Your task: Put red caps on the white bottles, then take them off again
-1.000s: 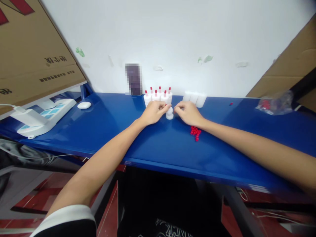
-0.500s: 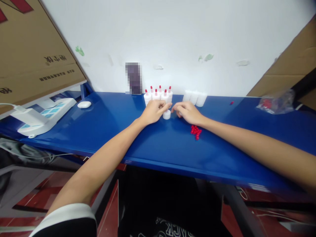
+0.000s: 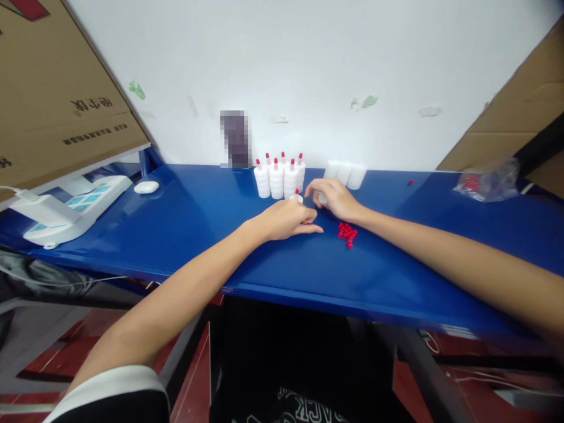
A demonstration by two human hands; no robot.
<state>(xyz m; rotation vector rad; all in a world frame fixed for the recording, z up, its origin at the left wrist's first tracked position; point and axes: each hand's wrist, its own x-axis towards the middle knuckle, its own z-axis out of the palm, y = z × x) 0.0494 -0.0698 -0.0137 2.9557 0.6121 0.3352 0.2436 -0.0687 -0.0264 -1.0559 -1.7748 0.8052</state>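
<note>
The left hand (image 3: 288, 220) is held above the blue table (image 3: 198, 235), thumb extended, fingers curled; a red bit (image 3: 307, 223) shows there, but whether it is pinched cannot be told. At its two o'clock the right hand (image 3: 335, 198) is arched over a white piece (image 3: 322, 199), its grip unclear. Red-tipped bottles (image 3: 277, 183) are ranged at the left's twelve; red caps (image 3: 347, 231) are clustered at the right's five; red pieces (image 3: 472, 183) are contained in the clear bag (image 3: 496, 182) at three.
</note>
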